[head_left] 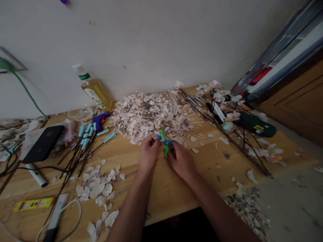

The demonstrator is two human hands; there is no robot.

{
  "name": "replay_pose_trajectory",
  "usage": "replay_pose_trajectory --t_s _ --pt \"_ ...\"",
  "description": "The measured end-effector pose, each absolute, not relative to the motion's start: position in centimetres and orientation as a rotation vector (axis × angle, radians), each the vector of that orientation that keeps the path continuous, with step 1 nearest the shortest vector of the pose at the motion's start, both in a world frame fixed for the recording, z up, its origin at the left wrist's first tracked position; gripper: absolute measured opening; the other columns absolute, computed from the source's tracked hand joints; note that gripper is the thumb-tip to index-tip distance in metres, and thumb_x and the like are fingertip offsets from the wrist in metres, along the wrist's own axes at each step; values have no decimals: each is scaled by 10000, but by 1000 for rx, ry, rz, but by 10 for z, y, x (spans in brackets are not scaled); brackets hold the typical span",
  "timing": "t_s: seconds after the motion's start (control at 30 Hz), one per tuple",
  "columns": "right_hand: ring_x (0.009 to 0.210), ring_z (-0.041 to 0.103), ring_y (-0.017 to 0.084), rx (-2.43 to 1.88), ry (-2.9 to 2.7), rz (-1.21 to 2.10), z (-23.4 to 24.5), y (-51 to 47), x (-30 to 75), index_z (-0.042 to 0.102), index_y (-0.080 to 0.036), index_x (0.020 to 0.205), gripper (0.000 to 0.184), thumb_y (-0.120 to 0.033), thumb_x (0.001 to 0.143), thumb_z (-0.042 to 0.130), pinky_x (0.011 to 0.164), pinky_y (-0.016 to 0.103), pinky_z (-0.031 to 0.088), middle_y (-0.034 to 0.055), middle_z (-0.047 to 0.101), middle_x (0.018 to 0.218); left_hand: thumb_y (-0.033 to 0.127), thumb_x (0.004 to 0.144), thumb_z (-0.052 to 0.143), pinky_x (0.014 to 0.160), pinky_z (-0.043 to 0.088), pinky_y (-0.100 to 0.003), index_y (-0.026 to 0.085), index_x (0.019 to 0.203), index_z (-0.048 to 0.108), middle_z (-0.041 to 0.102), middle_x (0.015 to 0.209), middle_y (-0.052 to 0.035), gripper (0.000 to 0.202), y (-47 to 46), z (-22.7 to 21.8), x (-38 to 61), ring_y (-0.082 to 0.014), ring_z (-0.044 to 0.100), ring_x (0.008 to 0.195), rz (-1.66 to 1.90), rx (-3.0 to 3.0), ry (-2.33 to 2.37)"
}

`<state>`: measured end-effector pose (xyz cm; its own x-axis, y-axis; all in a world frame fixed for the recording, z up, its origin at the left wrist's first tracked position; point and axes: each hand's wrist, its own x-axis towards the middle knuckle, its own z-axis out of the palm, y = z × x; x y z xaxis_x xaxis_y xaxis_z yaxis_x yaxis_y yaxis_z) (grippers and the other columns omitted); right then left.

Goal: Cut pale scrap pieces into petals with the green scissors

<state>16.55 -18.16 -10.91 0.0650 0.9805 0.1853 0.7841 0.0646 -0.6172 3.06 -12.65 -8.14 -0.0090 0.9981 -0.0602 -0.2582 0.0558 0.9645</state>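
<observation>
Small green and blue scissors are in my right hand, its fingers closed round the handle, with the blades apart. My left hand is pinched close beside the blue blade tip. A small pale bit shows at its fingertips, too small to name. Just beyond both hands lies a large heap of pale dried petals. Looser whitish petals are scattered on the wooden table left of my forearm.
On the left are a blue glue gun, dark stems with light-blue tips, a black phone and cables. An oil bottle leans by the wall. Flowered branches and metal scissors lie at right.
</observation>
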Motion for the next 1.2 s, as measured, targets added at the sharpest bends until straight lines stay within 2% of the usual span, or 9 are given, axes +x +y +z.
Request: replay_pose_trajectory --t_s 0.33,0.5,0.63,0.87,1.2 --pt "999 614 290 -1755 -1781 448 -108 -181 167 543 -192 1122 262 -258 876 479 826 401 474 131 656 1052 283 692 804 651 426 -220 175 730 750 674 690 -19 127 -119 -73 13 -131 559 660 1178 1140 1066" --pt "959 628 277 -1750 -1734 460 -113 -181 168 558 -193 1106 248 -250 884 463 808 393 477 129 666 1030 387 673 830 662 457 -224 159 785 726 651 709 -14 275 -126 -77 26 -114 563 653 1128 781 897" --pt "963 633 290 -1744 -1715 441 -114 -181 167 558 -178 1111 261 -260 883 460 803 406 479 141 671 1036 373 645 850 648 463 -217 159 742 667 628 694 3 298 -132 -78 36 -101 564 643 1162 589 825" --pt "919 623 274 -1773 -1747 405 -106 -182 163 556 -201 976 148 -278 893 460 752 368 465 114 652 955 377 719 761 654 438 -238 172 815 709 633 679 13 232 -123 -76 22 -119 553 648 1151 1076 1037" --pt "979 602 289 -1754 -1809 367 -112 -183 166 548 -176 1072 234 -265 865 482 788 380 468 133 638 1005 354 803 631 667 416 -253 174 769 635 593 695 6 183 -121 -71 7 -135 534 676 1012 1296 1079"
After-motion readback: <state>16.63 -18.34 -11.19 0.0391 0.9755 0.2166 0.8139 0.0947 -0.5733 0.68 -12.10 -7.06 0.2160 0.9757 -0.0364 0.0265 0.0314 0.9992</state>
